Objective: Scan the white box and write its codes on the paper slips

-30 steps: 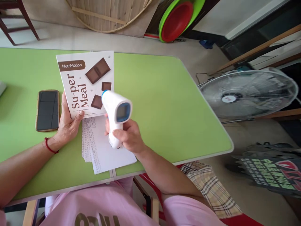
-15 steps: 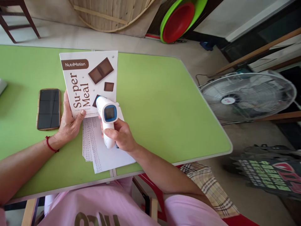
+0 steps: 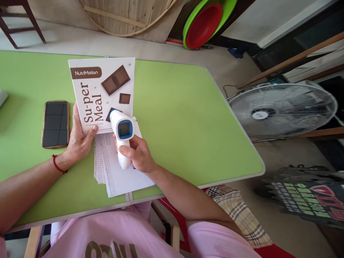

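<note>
My left hand (image 3: 82, 134) grips the lower left corner of a white box (image 3: 118, 114) printed "NutriMotion Su-per Meal", its thumb on the front and the other fingers mostly hidden behind. In my right hand (image 3: 141, 154) is a white infrared thermometer (image 3: 124, 152) with a blue-rimmed dark screen, my fingers wrapped round its handle. The thermometer's head overlaps the box's lower right part in view; whether they touch I cannot tell. Sheets of paper (image 3: 126, 182), some covered in handwriting, lie on the table below both hands. Left of my left hand a dark-screened phone (image 3: 56, 123) lies flat.
The green table (image 3: 188, 118) has a metal-edged rim and a seam near the papers. Beyond its right end stands a large fan (image 3: 285, 111). A red basin (image 3: 204, 27) and a round wooden board (image 3: 129, 16) are behind. Checked cloth (image 3: 239, 215) hangs at lower right.
Almost nothing differs. Both hands keep hold of the box and the thermometer in nearly the same place; only a very slight shift of the view shows.
</note>
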{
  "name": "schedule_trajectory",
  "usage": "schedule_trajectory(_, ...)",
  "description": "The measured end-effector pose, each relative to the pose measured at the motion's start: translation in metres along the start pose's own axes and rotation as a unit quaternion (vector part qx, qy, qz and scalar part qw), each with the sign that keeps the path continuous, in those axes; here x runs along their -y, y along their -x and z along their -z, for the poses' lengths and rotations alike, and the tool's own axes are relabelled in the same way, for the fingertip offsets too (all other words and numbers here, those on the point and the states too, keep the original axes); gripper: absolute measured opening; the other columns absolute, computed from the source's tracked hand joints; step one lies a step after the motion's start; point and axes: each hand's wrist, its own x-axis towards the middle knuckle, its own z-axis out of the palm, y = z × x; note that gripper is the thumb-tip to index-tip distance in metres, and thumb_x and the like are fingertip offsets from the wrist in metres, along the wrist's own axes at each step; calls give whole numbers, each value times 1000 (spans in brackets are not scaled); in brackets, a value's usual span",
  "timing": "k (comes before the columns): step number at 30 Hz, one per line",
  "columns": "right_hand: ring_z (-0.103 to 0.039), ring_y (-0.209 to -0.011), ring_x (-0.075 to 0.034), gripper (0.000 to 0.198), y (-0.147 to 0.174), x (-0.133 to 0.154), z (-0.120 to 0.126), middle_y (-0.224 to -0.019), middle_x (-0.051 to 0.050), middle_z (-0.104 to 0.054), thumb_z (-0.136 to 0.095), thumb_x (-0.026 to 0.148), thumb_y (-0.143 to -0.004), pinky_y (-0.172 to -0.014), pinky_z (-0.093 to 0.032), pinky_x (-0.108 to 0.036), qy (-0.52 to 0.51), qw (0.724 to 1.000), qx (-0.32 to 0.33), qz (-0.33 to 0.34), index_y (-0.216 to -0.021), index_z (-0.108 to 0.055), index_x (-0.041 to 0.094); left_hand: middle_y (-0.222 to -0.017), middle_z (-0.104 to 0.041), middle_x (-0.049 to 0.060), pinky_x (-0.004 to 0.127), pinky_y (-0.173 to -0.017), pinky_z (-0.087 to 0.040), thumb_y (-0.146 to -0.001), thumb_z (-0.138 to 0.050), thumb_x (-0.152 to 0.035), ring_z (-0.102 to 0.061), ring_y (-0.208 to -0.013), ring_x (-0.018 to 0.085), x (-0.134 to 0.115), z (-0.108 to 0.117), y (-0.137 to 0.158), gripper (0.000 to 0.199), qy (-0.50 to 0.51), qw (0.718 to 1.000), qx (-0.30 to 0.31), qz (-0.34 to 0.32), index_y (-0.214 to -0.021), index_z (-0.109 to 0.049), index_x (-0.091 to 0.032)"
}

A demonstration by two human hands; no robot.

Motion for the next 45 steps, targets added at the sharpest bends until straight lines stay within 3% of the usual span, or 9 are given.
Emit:
schedule_trajectory(5,-51,-57,-11,43,0,0,-1,-67,3,-55,-77,59,-71,-53,-44,-28,-4,1000,-5,-7,-82,-61,21,-162,-31,12,52,-129,-23,-92,-64,-53,-32,-151,33,0,-2,-1,83,21,1000,-9,14,-158,-18,-31)
schedule_trajectory(11,-52,-58,-10,42,1,0,-2,-69,3,-56,-81,54,-69,-53,-44,-27,-25,1000,-4,-15,-85,-62,20,-161,-34,12,51,-127,-28,-95,-61,-49,-37,-149,32,-4,1,-1,79,8,1000,-2,15,-159,-18,-30)
schedule_trajectory(16,-52,-58,-10,46,0,1,-3,-73,3,-57,-80,56,-69,-52,-45,-27,-26,1000,-1,-16,-90,-60,21,-166,-24,9,52,-128,-25,-97,-59,-46,-25,-154,32,-5,4,0,78,-45,998,9,36,-160,-14,-32)
schedule_trajectory(23,-50,-56,-8,42,-1,2,-5,-70,4,-56,-82,51,-70,-53,-45,-26,-51,999,14,-6,-90,-59,21,-166,-24,9,54,-126,-30,-98,-57,-47,-33,-151,32,-2,4,0,81,-44,998,9,35,-161,-7,-34)
schedule_trajectory(30,-52,-60,-9,47,0,1,-6,-74,4,-55,-81,53,-70,-53,-46,-26,-53,998,23,-3,-97,-58,22,-166,-24,9,52,-126,-31,-97,-60,-45,-32,-152,31,-5,7,-3,79,-20,999,17,37,-159,-13,-34)
schedule_trajectory(35,-48,-58,-8,45,0,0,-5,-71,5,-54,-83,52,-67,-52,-45,-25,-33,999,-23,36,-87,-55,23,-161,-32,9,52,-125,-34,-94,-65,-44,-36,-149,30,-8,6,-7,77,42,998,10,46,-156,-21,-33)
schedule_trajectory(41,-46,-56,-9,43,0,0,-5,-69,5,-55,-83,51,-66,-51,-45,-25,-5,998,-39,52,-83,-54,23,-154,-44,9,48,-116,-47,-95,-66,-40,-51,-138,27,-3,4,-4,79,102,993,13,61,-156,-17,-36)
schedule_trajectory(45,-48,-55,-10,33,-2,3,10,-68,4,-57,-76,48,-72,-51,-45,-26,66,987,-52,139,-84,-58,24,-150,-48,8,45,-112,-52,-96,-64,-40,-55,-134,25,5,4,0,81,116,992,4,59,-157,-12,-38)
